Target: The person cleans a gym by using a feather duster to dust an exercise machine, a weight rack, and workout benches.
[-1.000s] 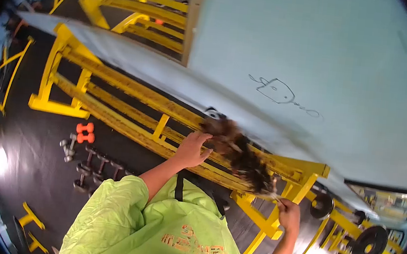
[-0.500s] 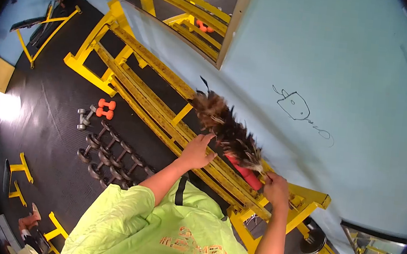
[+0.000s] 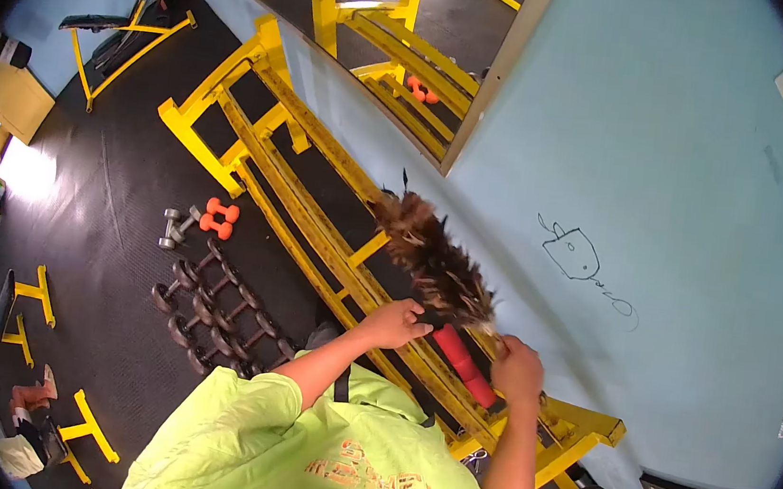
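My right hand [image 3: 519,370] is closed around the handle end of a feather duster [image 3: 437,264] with brown and black feathers. The duster lies slanted over the far bars of a yellow metal rack [image 3: 308,220], its feathers pointing to the upper left. Just below the feathers, my left hand [image 3: 395,324] is at the rack's near bars, thumb and fingers bent but apart, with nothing seen in it. Whether it touches the bar I cannot tell. A red cylindrical object [image 3: 463,365] sits between the two hands, among the rack's bars.
Several dark dumbbells [image 3: 223,308] lie on the black floor to the left, beside orange dumbbells [image 3: 220,218] and grey dumbbells [image 3: 178,227]. A blue wall [image 3: 650,148] with a mirror [image 3: 415,18] stands behind the rack. Another person's legs [image 3: 33,403] show at lower left.
My left hand has drawn back from the feathers, its fingers more bent. The duster's handle end has moved slightly left relative to the red object, which is now more exposed. The camera view has shifted.
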Tool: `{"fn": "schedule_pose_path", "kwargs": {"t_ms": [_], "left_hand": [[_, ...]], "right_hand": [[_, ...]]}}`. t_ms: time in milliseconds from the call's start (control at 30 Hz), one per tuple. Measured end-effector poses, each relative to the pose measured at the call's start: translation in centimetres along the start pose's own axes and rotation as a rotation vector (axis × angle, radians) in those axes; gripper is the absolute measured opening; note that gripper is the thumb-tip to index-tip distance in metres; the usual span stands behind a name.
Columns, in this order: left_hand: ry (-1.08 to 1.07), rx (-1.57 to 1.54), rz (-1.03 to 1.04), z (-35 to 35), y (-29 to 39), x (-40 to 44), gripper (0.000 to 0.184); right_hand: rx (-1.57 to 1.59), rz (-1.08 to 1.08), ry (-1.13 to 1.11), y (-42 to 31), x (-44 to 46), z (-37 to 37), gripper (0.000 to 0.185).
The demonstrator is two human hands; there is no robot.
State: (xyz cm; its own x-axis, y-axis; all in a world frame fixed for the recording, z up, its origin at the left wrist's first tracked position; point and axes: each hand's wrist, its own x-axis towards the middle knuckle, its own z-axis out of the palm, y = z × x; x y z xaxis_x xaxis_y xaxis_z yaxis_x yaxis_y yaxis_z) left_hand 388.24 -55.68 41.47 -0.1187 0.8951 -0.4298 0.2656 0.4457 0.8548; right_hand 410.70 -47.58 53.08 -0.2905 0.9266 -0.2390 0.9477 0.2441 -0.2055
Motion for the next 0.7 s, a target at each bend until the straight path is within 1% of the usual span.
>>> {"fn": "schedule_pose_path", "kwargs": {"t_ms": [33,67,100,167,200,233,267,300,367,400,433,500,567,633,667,700], "left_hand": [[0.027,0.064,0.03,-0.8,-0.2,0.3,0.059],[0.037,0.1,0.007,-2.4,0.2,0.3,0.06],[0.045,0.087,0.011,-3.7,-0.7,0.6,0.06],[0.264,0.319,0.06,-6.2,-2.9,1.3,0.064],[0.278,0.303,0.055,-7.5,-3.5,1.3,0.064],[0.318,0.374,-0.025,-8.8,-4.0,1.3,0.067],[0.353,0.445,-0.102,-9.8,-4.3,1.5,0.07],[0.355,0.435,-0.098,-10.5,-4.5,1.9,0.07],[0.213,0.592,-0.128,-11.8,-4.9,2.8,0.079],[0.146,0.626,-0.131,-12.7,-4.1,2.8,0.081],[0.152,0.627,-0.134,-13.1,-4.2,3.2,0.081],[0.127,0.745,-0.147,-14.4,-4.5,3.8,0.083],[0.105,0.761,-0.193,-16.7,-5.4,4.4,0.085],[0.071,0.82,-0.252,-19.2,-7.0,4.9,0.087],[0.074,0.816,-0.259,-20.0,-7.4,5.1,0.087],[0.086,0.765,-0.237,-20.9,-7.8,5.1,0.085]], "right_hand": [[0.036,0.003,0.015,1.3,-0.4,-0.6,0.019],[0.066,0.003,0.029,2.8,-0.8,-1.1,0.02],[0.06,0.0,-0.002,4.5,-1.3,-1.8,0.02],[0.033,-0.022,-0.037,6.2,-2.4,-2.4,0.02],[0.079,0.007,-0.052,6.2,-2.7,-2.5,0.019],[0.127,0.041,-0.066,5.9,-2.5,-2.5,0.018],[0.15,-0.028,-0.046,4.4,-1.4,-2.2,0.018],[0.173,-0.093,-0.024,2.2,0.1,-1.2,0.017],[0.129,-0.159,0.024,-2.4,3.8,2.2,0.017],[0.16,-0.173,-0.017,-5.1,5.6,3.4,0.018],[0.195,-0.191,-0.057,-7.2,7.0,4.1,0.018],[0.186,-0.192,-0.036,-8.5,8.3,3.8,0.018],[0.165,-0.194,-0.025,-8.1,9.0,3.0,0.019],[0.12,-0.096,-0.073,-6.7,8.7,1.9,0.02],[0.118,-0.103,-0.077,-7.7,8.7,1.1,0.02],[0.124,-0.062,-0.126,-8.8,8.4,0.3,0.021]]}}
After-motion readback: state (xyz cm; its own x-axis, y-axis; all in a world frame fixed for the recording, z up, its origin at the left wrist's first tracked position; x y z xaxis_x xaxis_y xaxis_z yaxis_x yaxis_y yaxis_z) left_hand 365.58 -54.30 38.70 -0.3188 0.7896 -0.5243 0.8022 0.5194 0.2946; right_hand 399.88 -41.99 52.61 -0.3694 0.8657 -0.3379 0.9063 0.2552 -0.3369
